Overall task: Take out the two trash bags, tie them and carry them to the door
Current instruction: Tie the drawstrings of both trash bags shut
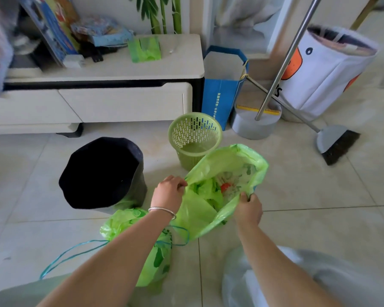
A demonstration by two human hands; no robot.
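now i'm on the second green bag [222,191], centre frame beside the emptied basket [194,138]: left hand [170,192] and right hand [248,209] fingers pinch its open rim. next, tie it; first bag [151,251] lies cinched, lower left.

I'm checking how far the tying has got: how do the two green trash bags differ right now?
The bag between the hands gapes open, its rim pinched by the left hand and right hand; the bag on the floor is drawn closed and untouched. The held bag shows its rubbish inside; the floor bag trails a loose blue cord. Both are thin green plastic.
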